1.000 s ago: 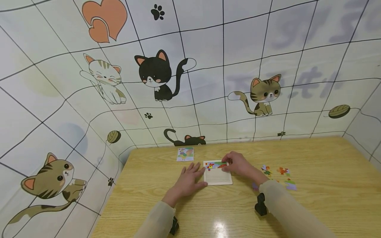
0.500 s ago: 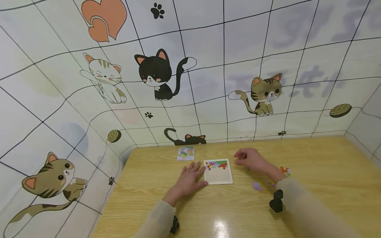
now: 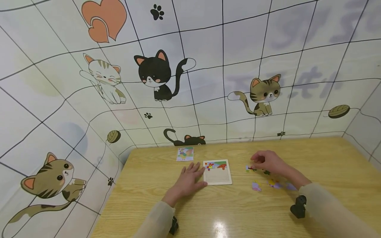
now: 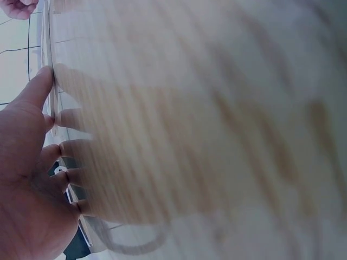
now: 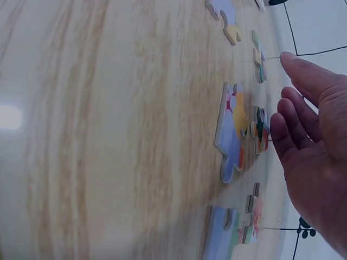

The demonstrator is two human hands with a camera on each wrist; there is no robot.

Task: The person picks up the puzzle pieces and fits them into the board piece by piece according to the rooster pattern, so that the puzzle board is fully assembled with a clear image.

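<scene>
Head view: left hand, fingers wide, touches the tray at nine o'clock; right hand, fingers loosely curled, hovers over puzzle pieces at three o'clock.

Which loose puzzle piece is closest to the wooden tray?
The piece peeking out left of the right hand, level with the wooden tray. The left purple piece in the nearer row starts farther right; the other loose pieces lie farther still.
</scene>
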